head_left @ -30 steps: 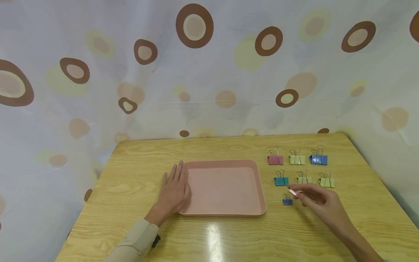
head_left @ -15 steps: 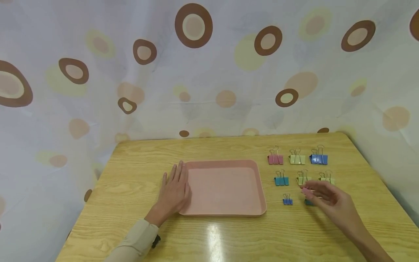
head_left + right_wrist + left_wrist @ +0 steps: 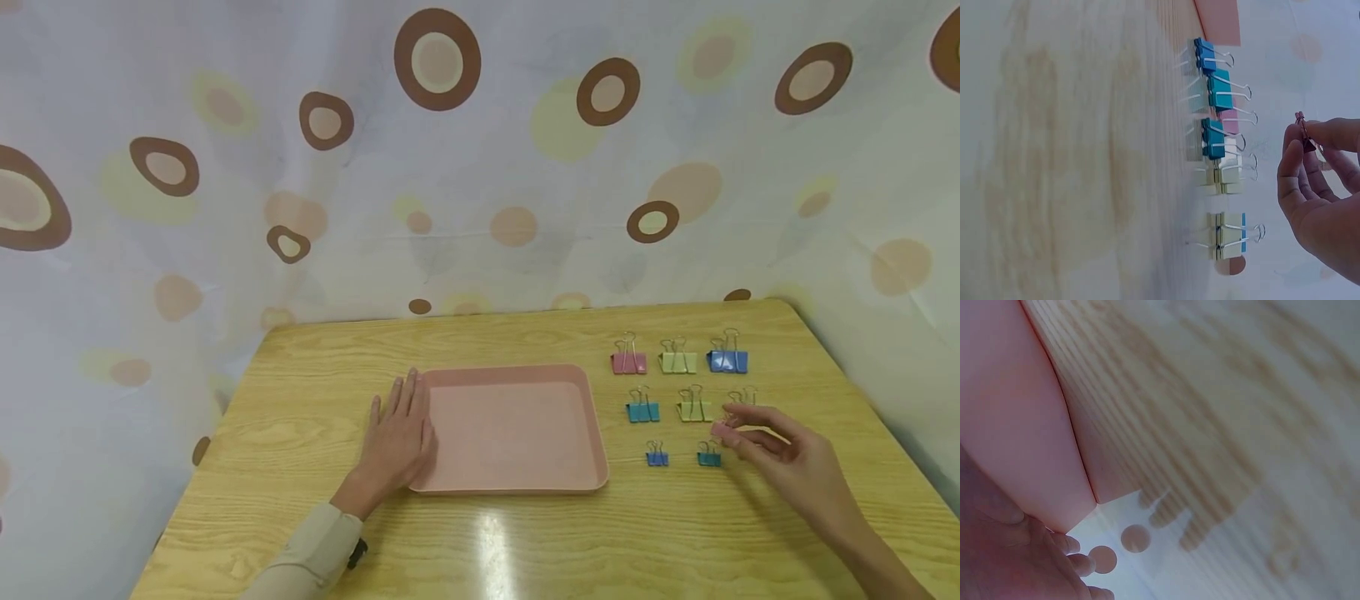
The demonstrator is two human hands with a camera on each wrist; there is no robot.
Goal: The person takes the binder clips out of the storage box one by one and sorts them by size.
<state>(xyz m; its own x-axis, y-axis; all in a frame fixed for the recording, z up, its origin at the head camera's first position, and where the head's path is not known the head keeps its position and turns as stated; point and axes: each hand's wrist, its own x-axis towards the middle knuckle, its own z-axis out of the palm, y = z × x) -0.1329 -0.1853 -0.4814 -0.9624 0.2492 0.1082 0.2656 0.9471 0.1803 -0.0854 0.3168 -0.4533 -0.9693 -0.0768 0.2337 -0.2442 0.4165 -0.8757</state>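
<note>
My right hand (image 3: 798, 467) pinches a small pink binder clip (image 3: 722, 429) between thumb and fingers, held above the table at the right. In the right wrist view the same clip, dark there, shows at the fingertips. Just below it on the table stand a small teal binder clip (image 3: 708, 458) and a small blue binder clip (image 3: 657, 458). Behind my fingers a pale green binder clip (image 3: 742, 399) is partly hidden. My left hand (image 3: 397, 437) lies with straight fingers along the left edge of a pink tray (image 3: 510, 492). The left wrist view shows that hand (image 3: 1016, 550) beside the tray wall.
More binder clips stand in rows right of the tray: teal (image 3: 642, 412) and pale green (image 3: 695, 412) in the middle row. Farther back are pink (image 3: 628, 363), pale green (image 3: 678, 362) and blue (image 3: 727, 361) ones. A patterned curtain (image 3: 465, 267) hangs behind the wooden table (image 3: 420, 550).
My right hand has moved rightward with the pink clip, from near the small blue clip to past the small teal one, which has come into view. The left hand stays put.
</note>
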